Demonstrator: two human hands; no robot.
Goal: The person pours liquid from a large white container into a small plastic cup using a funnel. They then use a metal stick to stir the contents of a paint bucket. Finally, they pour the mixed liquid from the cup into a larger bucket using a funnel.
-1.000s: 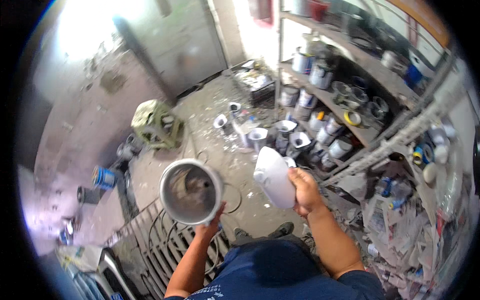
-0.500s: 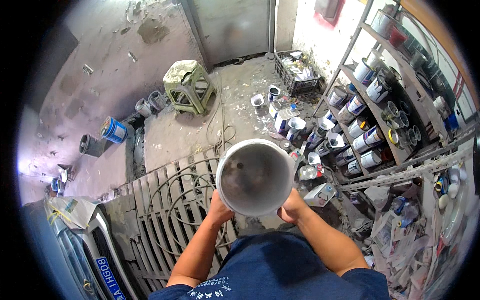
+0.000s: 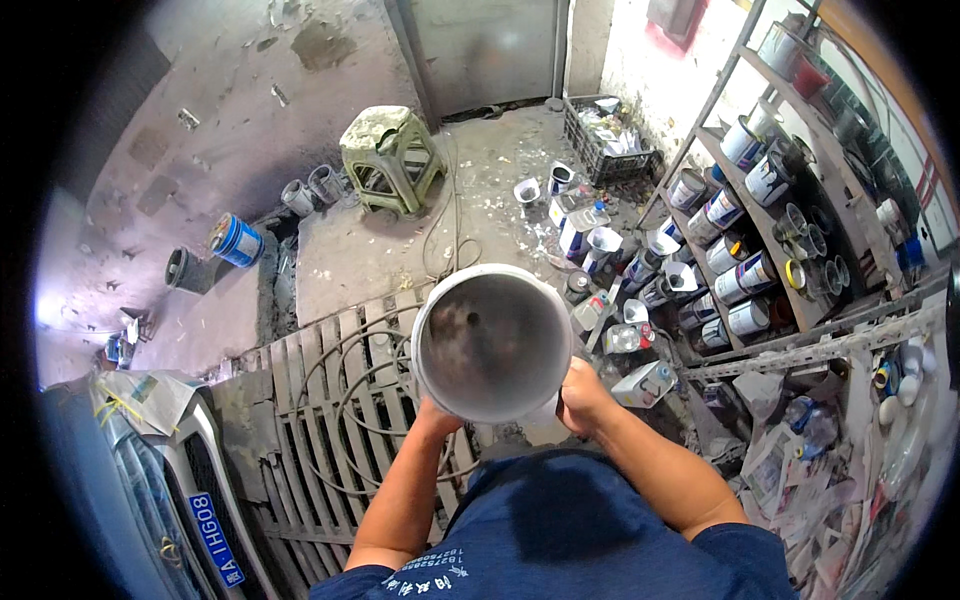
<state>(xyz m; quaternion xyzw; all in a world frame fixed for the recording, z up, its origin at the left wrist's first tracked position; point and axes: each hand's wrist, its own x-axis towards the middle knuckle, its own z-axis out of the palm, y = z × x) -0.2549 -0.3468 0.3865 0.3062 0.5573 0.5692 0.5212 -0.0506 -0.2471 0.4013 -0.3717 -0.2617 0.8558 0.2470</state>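
Note:
A whitish-grey round bucket (image 3: 497,348) is held out in front of my body, with its wide mouth facing up toward me. Its inner walls look dusty and stained, and a small dark spot shows deep inside. My left hand (image 3: 437,417) grips the bucket low on its left side, the fingers mostly hidden under it. On the right side my right hand (image 3: 583,398) clasps the wall near the rim, thumb up and the other fingers out of sight behind it.
Slatted grating (image 3: 345,440) with a coiled hose lies below. Paint cans fill a shelf rack (image 3: 745,190) on the right; bottles and cups crowd the floor beside it. A plastic stool (image 3: 390,160), a blue bucket (image 3: 237,240), a black crate (image 3: 610,160) and a car front (image 3: 190,450) surround me.
The bucket has shifted slightly left and up in the picture, both hands still on it. The surroundings have slid a little to the right as the view turned.

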